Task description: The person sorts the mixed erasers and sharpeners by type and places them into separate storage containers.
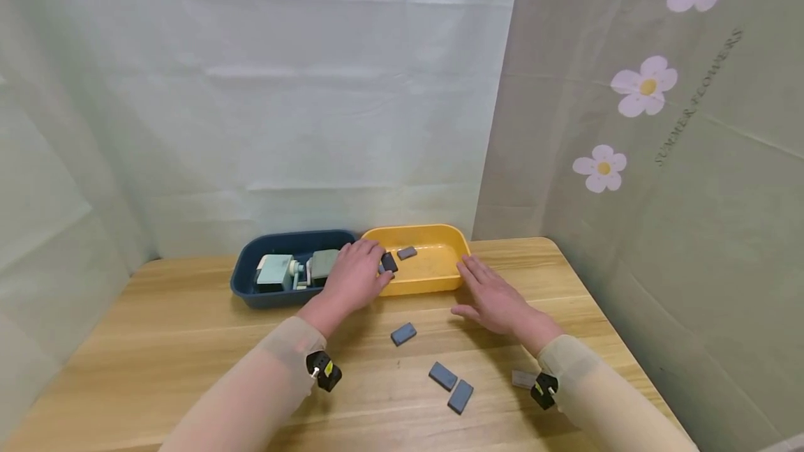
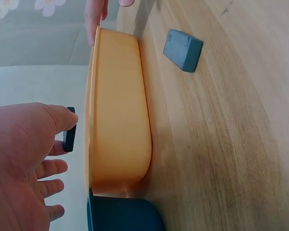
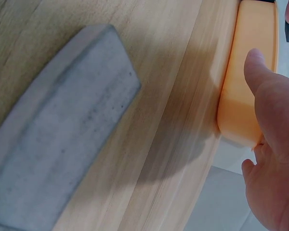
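My left hand (image 1: 354,272) is over the left end of the yellow tray (image 1: 440,284). Its thumb and forefinger pinch a small dark rectangular block (image 2: 70,137), held above the tray's rim in the left wrist view. A grey block (image 1: 407,252) lies inside the tray. At the tray's right end, my right hand (image 1: 496,297) has its fingers extended against the rim, the thumb standing apart. On the table between my arms lie a grey block (image 1: 403,333) and two more, one block (image 1: 442,376) close beside another block (image 1: 460,396).
A navy tray (image 1: 251,296) adjoins the yellow one on the left, with a pale blue-and-black item (image 1: 274,272) and a grey-green one (image 1: 323,265) in it. Another grey block (image 1: 523,379) lies by my right wrist. Curtains hang behind and beside the wooden table (image 1: 169,340).
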Motion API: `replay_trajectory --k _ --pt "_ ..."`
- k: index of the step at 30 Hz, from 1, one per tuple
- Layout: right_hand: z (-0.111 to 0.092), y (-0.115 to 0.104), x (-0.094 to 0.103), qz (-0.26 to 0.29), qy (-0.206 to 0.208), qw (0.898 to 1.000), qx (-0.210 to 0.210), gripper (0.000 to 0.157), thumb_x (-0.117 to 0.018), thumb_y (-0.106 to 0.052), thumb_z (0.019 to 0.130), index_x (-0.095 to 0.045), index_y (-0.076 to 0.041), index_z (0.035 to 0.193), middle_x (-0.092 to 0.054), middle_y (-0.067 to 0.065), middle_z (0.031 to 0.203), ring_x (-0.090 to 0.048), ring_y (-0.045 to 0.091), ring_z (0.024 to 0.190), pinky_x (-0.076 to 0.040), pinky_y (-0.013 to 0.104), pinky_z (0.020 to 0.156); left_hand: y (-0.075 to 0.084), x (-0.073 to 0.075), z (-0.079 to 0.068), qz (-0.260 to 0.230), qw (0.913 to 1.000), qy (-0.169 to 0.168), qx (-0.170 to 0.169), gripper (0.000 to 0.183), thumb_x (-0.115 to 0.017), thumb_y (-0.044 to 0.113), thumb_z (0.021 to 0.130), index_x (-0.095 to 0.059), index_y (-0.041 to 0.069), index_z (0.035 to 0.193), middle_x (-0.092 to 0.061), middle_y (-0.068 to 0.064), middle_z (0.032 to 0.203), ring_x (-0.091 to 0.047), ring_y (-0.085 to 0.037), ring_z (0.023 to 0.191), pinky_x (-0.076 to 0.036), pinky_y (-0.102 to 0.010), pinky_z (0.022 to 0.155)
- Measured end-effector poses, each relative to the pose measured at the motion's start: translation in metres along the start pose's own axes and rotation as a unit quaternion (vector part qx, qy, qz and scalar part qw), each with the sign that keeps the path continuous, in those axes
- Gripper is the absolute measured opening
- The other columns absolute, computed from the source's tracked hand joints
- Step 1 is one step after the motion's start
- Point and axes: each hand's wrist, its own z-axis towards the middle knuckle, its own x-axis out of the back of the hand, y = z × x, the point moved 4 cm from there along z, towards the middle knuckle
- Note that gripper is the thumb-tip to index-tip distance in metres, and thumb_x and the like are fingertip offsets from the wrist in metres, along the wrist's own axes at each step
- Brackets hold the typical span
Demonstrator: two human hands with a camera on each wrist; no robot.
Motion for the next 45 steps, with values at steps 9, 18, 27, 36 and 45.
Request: replay_trajectory --k 9,18,27,36,45 --pt "0.0 -0.003 -0.002 -0.008 -0.006 1.0 0.001 0.094 -0.073 -0.047 0.107 -0.031 0.011 0.168 -0.026 0.032 0.176 -0.024 0.047 0.164 -0.029 0.059 0.131 -0.006 -0.008 0.002 0.002 0.9999 -0.008 0.015 0.059 -0.078 0.038 0.106 -0.063 0.002 0.15 -0.057 -0.018 0.158 -0.045 -0.04 0.154 -0.027 -0.066 0.13" --pt "0.002 0.002 -0.008 -0.002 0.001 1.0 0.004 0.096 -0.073 -0.049 0.106 -0.03 0.009 0.169 -0.025 0.031 0.177 -0.023 0.046 0.165 -0.028 0.06 0.131 -0.009 -0.012 0.007 -0.002 0.9997 -0.01 0.021 0.052 -0.077 0.037 0.106 -0.066 0.007 0.148 -0.057 -0.018 0.158 -0.042 -0.041 0.156 -0.024 -0.068 0.13" --pt "0.003 0.003 -0.009 -0.005 0.001 1.0 0.005 0.095 -0.072 -0.05 0.107 -0.031 0.009 0.169 -0.026 0.03 0.177 -0.023 0.046 0.165 -0.028 0.06 0.131 -0.01 -0.013 0.01 -0.004 0.9996 -0.017 0.021 0.052 -0.076 0.037 0.107 -0.065 0.01 0.151 -0.055 -0.019 0.161 -0.04 -0.042 0.157 -0.023 -0.07 0.13" --pt "0.002 -0.002 -0.001 -0.01 -0.011 1.0 -0.008 0.093 -0.072 -0.045 0.108 -0.03 0.01 0.169 -0.027 0.031 0.176 -0.023 0.046 0.165 -0.028 0.059 0.131 -0.008 -0.011 0.01 0.011 0.9991 -0.033 0.023 0.061 -0.07 0.038 0.111 -0.055 0.008 0.162 -0.043 -0.02 0.172 -0.032 -0.043 0.162 -0.02 -0.069 0.131" --pt "0.0 -0.002 0.001 -0.009 -0.007 1.0 -0.006 0.094 -0.073 -0.046 0.108 -0.029 0.011 0.169 -0.027 0.032 0.176 -0.023 0.046 0.165 -0.027 0.058 0.132 -0.007 -0.011 -0.005 0.029 0.9992 -0.029 -0.002 0.069 -0.067 0.039 0.112 -0.046 0.004 0.168 -0.035 -0.017 0.177 -0.028 -0.042 0.165 -0.02 -0.066 0.132"
